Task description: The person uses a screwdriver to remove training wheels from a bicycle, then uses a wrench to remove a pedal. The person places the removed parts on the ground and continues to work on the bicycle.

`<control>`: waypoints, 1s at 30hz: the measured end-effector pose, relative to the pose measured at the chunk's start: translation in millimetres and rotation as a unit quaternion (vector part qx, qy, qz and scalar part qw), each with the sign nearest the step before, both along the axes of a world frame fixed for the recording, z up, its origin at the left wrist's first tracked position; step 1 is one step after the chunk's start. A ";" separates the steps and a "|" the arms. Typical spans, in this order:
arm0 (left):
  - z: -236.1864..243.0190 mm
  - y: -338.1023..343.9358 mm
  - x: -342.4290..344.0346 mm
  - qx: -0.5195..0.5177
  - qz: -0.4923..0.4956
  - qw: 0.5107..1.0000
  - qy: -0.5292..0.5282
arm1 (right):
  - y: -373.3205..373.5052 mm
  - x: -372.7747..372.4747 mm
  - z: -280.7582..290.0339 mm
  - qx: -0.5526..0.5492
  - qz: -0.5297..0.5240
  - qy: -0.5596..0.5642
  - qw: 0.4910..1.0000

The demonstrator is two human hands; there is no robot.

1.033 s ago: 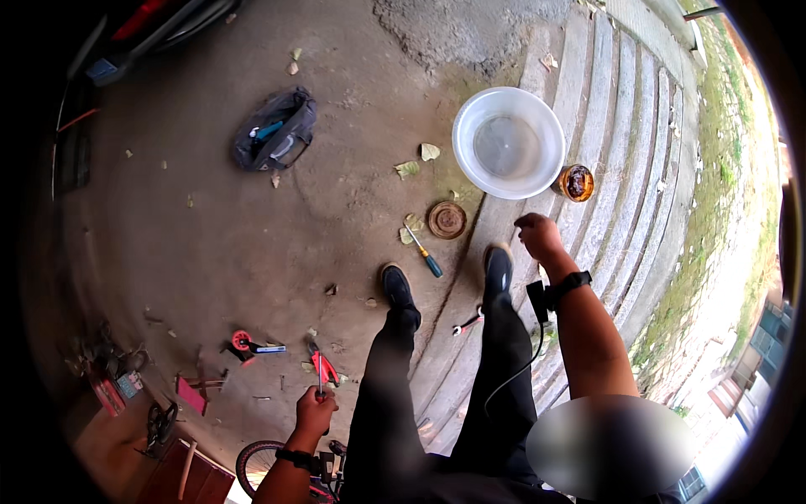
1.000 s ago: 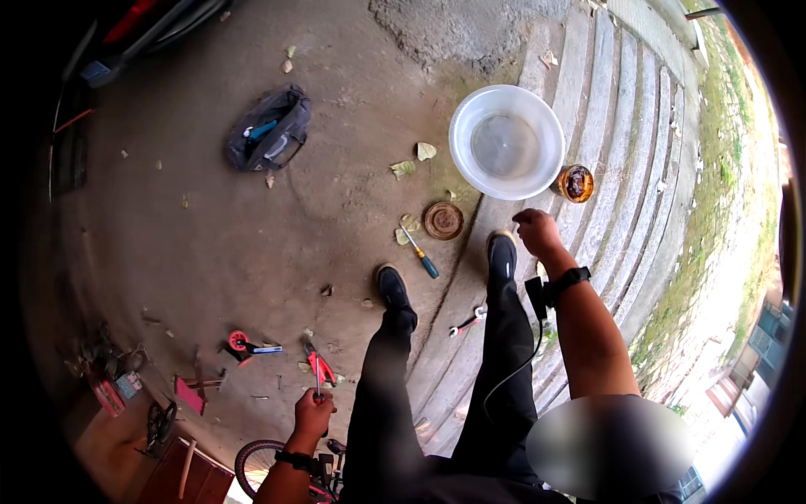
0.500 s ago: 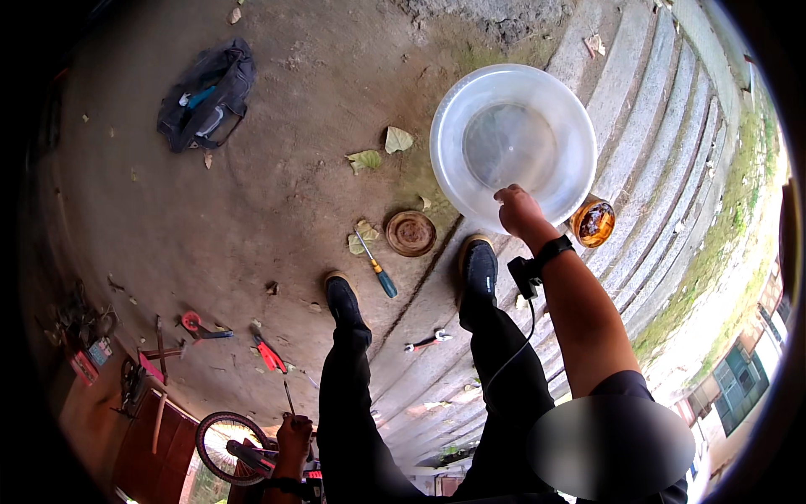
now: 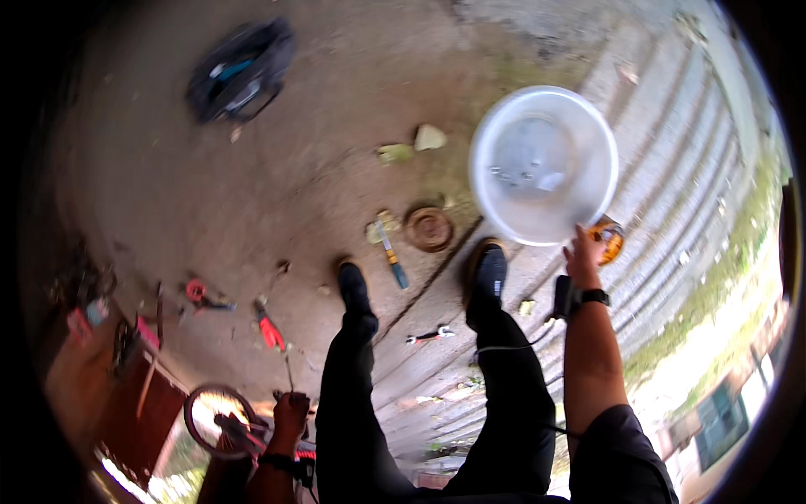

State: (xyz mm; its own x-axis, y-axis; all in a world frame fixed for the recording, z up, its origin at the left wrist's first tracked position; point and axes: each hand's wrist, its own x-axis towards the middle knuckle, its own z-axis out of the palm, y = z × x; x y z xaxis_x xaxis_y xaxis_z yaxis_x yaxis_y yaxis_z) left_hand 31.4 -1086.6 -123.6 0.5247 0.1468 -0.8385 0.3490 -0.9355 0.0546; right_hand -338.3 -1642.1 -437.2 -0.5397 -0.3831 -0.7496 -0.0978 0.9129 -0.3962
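My right hand (image 4: 585,254) is at the near right rim of a whitish translucent basin (image 4: 544,228), right beside a jar of amber-brown liquid (image 4: 609,240). Its fingers look spread, though motion blurs them, and I cannot tell whether they touch the rim or the jar. Inside the basin lie several small dark pieces (image 4: 528,175), too blurred to name. Low on the left, my left hand (image 4: 290,413) is closed around what looks like a screwdriver (image 4: 290,370); its thin shaft points up and the handle is hidden in the fist.
Between my feet and the basin lie another screwdriver (image 4: 392,256) and a round rusty dish (image 4: 429,229). Red-handled pliers (image 4: 269,330), a wrench (image 4: 431,334) and a bicycle wheel (image 4: 220,420) are nearer. A dark tool bag (image 4: 243,71) sits far left. Ridged concrete (image 4: 663,160) runs along the right.
My right hand has moved from over the basin's inside to its right rim by the jar. Small pieces now show in the basin, where none showed before. My left hand keeps its grip.
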 end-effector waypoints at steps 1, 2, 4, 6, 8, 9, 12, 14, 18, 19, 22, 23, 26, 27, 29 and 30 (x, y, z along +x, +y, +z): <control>-12.2 7.3 8.2 0.020 -0.041 0.999 0.025 | 3.2 -59.4 -22.9 0.004 -0.010 -0.155 0.988; -23.1 14.8 14.5 -0.040 -0.233 0.971 0.025 | -1.6 -117.3 -32.7 0.015 0.025 -0.277 0.960; -28.7 35.5 3.9 -0.029 -0.092 0.995 0.005 | 22.1 -65.1 -31.0 0.080 -0.013 -0.177 0.981; -9.9 27.4 -4.9 -0.032 0.037 0.999 0.020 | 13.0 -15.6 0.2 0.125 -0.028 -0.054 0.990; -8.0 34.7 -10.0 0.032 0.008 0.999 0.029 | 14.9 1.9 4.6 0.082 -0.142 -0.142 0.976; -8.6 52.5 -18.9 0.013 0.043 0.999 0.024 | 14.7 15.1 7.7 0.054 -0.139 -0.186 0.971; -2.6 84.5 -37.0 0.012 0.046 0.998 0.030 | 16.1 77.6 27.3 -0.002 -0.128 -0.240 0.962; -6.5 100.4 -46.9 0.002 0.134 0.991 0.020 | 7.3 71.6 12.4 0.023 -0.151 -0.263 0.953; -2.4 97.3 -50.0 -0.004 0.168 0.986 0.007 | -3.7 86.3 -15.1 0.034 -0.042 -0.271 0.961; -26.0 104.1 -54.1 -0.065 0.200 0.977 0.019 | -40.5 48.5 -28.6 -0.024 0.105 -0.330 0.938; -19.0 105.5 -52.4 -0.073 0.204 0.976 0.022 | -21.5 98.5 -0.5 -0.030 0.138 -0.365 0.920; -7.0 112.3 -56.8 -0.073 0.210 0.975 -0.002 | 3.8 139.9 29.6 -0.007 0.108 -0.329 0.938; 21.1 102.9 -47.0 -0.073 0.227 0.971 -0.011 | 38.6 207.2 119.5 -0.043 0.241 -0.267 0.932; 22.5 108.3 -52.9 -0.085 0.231 0.969 -0.012 | 44.4 223.9 141.6 -0.025 0.285 -0.306 0.908; 45.6 116.9 -49.7 -0.115 0.301 0.946 -0.022 | 78.6 269.9 200.8 0.033 0.353 -0.354 0.865; 55.9 116.2 -46.2 -0.124 0.330 0.936 -0.029 | 99.5 296.0 230.8 0.036 0.408 -0.344 0.845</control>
